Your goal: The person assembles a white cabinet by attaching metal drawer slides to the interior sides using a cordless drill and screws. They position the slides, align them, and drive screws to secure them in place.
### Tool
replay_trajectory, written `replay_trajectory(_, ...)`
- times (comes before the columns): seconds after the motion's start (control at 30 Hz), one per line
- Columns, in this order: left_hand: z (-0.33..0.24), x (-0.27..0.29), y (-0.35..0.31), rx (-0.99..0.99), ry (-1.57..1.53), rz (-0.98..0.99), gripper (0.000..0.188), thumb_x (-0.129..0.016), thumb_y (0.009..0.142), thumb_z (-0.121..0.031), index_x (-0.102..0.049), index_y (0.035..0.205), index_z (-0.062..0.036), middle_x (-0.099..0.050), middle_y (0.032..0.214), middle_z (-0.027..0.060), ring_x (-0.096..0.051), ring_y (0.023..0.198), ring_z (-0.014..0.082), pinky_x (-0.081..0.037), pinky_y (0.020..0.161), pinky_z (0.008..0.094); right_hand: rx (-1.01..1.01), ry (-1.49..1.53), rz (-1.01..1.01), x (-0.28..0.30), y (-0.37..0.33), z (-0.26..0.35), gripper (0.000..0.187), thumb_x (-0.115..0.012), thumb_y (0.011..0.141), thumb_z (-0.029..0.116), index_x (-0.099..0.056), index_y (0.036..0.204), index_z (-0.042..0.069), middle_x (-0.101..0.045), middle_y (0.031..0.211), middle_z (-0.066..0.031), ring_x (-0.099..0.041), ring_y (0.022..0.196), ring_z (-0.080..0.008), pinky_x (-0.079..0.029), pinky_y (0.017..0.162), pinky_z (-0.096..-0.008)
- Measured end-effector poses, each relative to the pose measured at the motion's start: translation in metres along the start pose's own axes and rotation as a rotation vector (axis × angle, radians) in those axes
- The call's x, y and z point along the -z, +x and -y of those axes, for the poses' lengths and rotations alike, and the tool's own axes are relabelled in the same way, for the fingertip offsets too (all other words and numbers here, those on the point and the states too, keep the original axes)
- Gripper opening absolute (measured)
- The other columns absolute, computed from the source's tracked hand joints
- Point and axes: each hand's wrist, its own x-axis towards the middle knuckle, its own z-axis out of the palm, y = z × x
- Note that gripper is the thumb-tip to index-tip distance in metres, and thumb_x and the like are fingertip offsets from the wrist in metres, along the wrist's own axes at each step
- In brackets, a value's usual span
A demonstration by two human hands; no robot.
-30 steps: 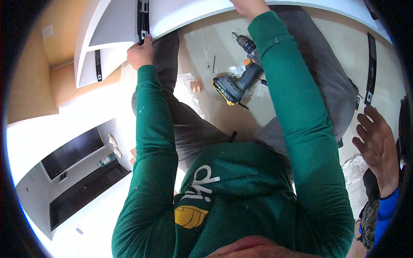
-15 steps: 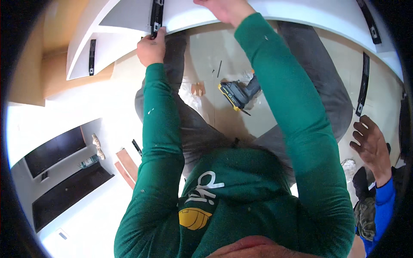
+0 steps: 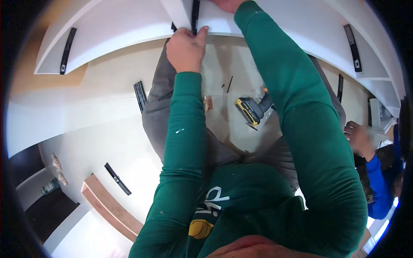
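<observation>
At the top, a narrow black drawer slide (image 3: pixel 195 16) stands against the upright divider of a white cabinet (image 3: pixel 129 30). My left hand (image 3: pixel 188 49) is closed on its near end, with the thumb beside it and the other fingers bent at the divider's edge. My right hand (image 3: pixel 229 4) reaches over the white panel to the right of the slide. The upper frame edge cuts off its fingers, so what they touch is hidden.
A cordless drill (image 3: pixel 253 111) lies on the floor between my legs, near a thin dark rod (image 3: pixel 229 84). More slides (image 3: pixel 140 96) lie at left, by a wooden box-like piece (image 3: pixel 109 208). Slides (image 3: pixel 67 50) sit on the cabinet. A co-worker's hand (image 3: pixel 361 139) is at right.
The view has shifted, exposing more floor at left. My left hand and its slide appear farther right, and the slide shows more edge-on. The co-worker's hand has moved and blurs.
</observation>
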Motion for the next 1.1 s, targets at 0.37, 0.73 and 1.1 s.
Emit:
replay_trajectory(0.37, -0.001, 0.006, 0.004, -0.008, -0.101, 0.11, 0.043, -0.084, 0.074, -0.045, -0.069, 0.079, -0.0046, -0.072, 0.076, 0.0153, -0.071, 0.077, 0.0376, -0.057, 0.073, 0.0446, 0.052, -0.302, 0.047, -0.002, 0.019, 0.009, 0.087, -0.028, 0.102, 0.065, -0.045, 0.14, -0.012, -0.061, 0.098, -0.0125, -0.058, 0.092, -0.0262, -0.049, 0.094, -0.0403)
replay_trajectory(0.73, 0.018, 0.039, -0.001, 0.046, -0.054, 0.257, 0.073, -0.087, 0.066, -0.063, -0.071, 0.094, 0.0023, -0.074, 0.09, 0.0173, -0.071, 0.085, 0.0307, -0.056, 0.079, 0.0394, 0.052, -0.213, -0.061, -0.004, 0.029, -0.006, 0.09, -0.026, 0.103, 0.062, -0.028, 0.152, -0.013, -0.052, 0.134, -0.0265, -0.054, 0.117, -0.0357, -0.044, 0.107, -0.0461)
replay_trajectory(1.1, 0.026, 0.051, -0.016, 0.066, 0.005, 0.249, 0.066, -0.09, 0.071, -0.053, -0.07, 0.099, 0.0038, -0.071, 0.086, 0.0112, -0.067, 0.079, 0.0212, -0.055, 0.077, 0.0344, 0.222, -0.335, -0.263, 0.029, -0.037, -0.003, 0.069, -0.06, 0.097, 0.056, -0.062, 0.13, -0.004, -0.073, 0.111, -0.0143, -0.066, 0.087, -0.0305, -0.055, 0.089, -0.0434)
